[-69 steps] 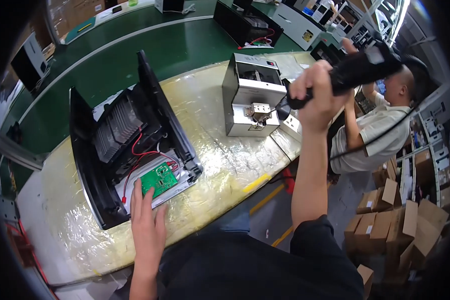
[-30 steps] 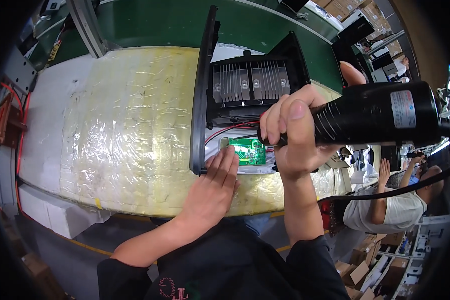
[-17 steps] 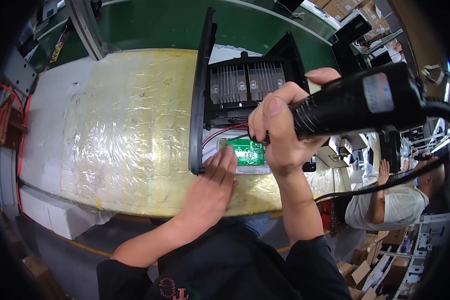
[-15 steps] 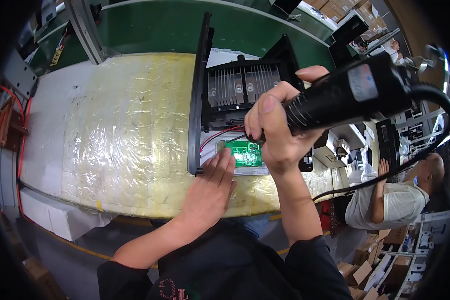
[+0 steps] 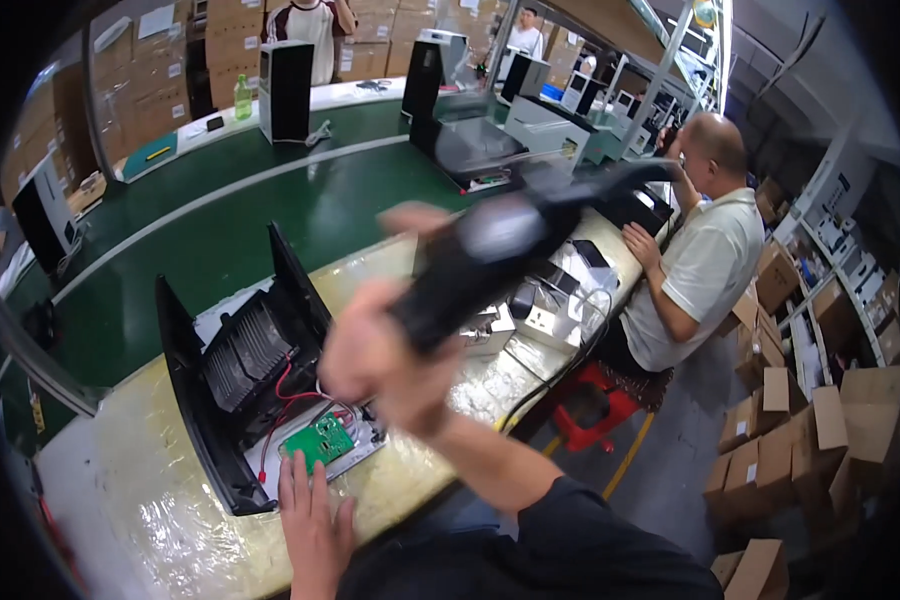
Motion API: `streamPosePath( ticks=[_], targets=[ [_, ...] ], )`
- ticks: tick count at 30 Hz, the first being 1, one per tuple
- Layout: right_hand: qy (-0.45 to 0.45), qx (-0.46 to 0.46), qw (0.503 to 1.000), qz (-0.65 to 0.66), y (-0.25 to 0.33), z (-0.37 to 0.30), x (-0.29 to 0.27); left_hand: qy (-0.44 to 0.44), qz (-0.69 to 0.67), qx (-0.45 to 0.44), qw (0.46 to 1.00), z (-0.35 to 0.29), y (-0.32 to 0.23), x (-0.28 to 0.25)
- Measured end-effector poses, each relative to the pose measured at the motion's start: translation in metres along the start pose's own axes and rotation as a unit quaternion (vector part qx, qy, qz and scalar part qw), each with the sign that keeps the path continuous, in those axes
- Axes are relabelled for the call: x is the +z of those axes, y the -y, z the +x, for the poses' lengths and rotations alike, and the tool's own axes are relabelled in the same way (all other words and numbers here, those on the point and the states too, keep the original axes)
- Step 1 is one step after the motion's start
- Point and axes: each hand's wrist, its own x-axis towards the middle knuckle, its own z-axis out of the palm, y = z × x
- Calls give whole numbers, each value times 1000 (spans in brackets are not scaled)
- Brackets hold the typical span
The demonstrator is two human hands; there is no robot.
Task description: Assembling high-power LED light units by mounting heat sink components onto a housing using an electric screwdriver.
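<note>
My right hand [image 5: 385,365], blurred by motion, is wrapped round a black corded electric screwdriver [image 5: 480,250]. It is raised above the work, and the tool's tip is hidden. My left hand [image 5: 315,525] lies with fingers stretched out, their tips at the near edge of a green circuit board [image 5: 317,443]. The board sits at the near end of an open black housing [image 5: 195,400]. Behind it, inside the housing, is a ribbed grey metal heat sink [image 5: 247,355]. Red wires [image 5: 288,390] run between the board and the inside of the housing.
A padded, film-covered bench [image 5: 130,470] carries the housing. Beyond it runs a green conveyor belt [image 5: 195,235] with a black-and-white appliance [image 5: 285,95]. To the right sit white boxes [image 5: 555,315] and a seated co-worker [image 5: 705,255] near a red stool [image 5: 590,405]. Open cartons [image 5: 770,450] stand on the floor.
The view has swung to the right and up. My right hand has lifted the screwdriver away from the circuit board. My left hand stays at the board's near edge.
</note>
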Motion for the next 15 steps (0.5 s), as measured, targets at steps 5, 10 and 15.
streamPosePath(
  ticks=[5,10,15],
  targets=[
    [-122,-200,937,-260,114,43,-51,67,39,-35,996,3,-14,-20],
    [-82,-174,909,-369,127,45,-72,55,55,-36,996,-3,-18,-33],
    [-21,-88,919,-383,104,52,-92,59,56,-46,996,-8,-19,-46]
  ],
)
